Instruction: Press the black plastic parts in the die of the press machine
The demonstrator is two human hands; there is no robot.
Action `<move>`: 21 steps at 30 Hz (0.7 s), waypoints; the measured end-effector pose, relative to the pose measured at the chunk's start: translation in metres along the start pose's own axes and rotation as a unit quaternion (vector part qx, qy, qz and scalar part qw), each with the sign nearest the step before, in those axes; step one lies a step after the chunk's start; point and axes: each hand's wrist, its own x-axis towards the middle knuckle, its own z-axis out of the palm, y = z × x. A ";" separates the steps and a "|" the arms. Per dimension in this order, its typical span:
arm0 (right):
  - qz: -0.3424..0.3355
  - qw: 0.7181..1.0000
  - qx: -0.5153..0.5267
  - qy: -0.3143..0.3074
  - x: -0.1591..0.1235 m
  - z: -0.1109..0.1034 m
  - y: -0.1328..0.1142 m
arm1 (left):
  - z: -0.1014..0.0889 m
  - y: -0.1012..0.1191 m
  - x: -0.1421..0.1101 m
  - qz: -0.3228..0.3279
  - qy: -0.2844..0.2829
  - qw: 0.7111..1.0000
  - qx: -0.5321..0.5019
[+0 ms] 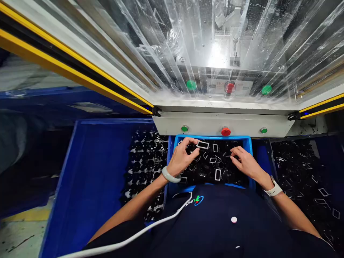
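A small blue tray (248,143) in front of me holds several black parts and small silver rectangular frames (217,174). My left hand (182,157) rests in the tray's left side with fingers curled, pinching a silver rectangular frame (202,144) at its fingertips. My right hand (244,162) lies over the right half of the tray, fingers bent down onto the black parts; I cannot make out what they grip. A pale bangle sits on my left wrist, a white watch on the right.
A press machine with a clear plastic curtain (215,53) stands behind the tray, with green buttons (184,128) and a red button (225,131) on its front panel. A large blue bin (88,179) with black parts lies left; a tray of black parts (303,168) lies right. A white cable (150,225) crosses my lap.
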 end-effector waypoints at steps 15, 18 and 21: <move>-0.008 0.939 0.316 0.132 0.030 -0.037 -0.079 | 0.014 0.046 0.015 0.100 0.021 0.994 -0.040; -0.032 0.954 0.272 0.124 0.041 -0.042 -0.090 | 0.014 0.056 0.020 0.147 -0.060 0.986 -0.041; -0.052 0.965 0.230 0.112 0.052 -0.044 -0.092 | 0.017 0.059 0.029 0.185 -0.109 0.976 -0.021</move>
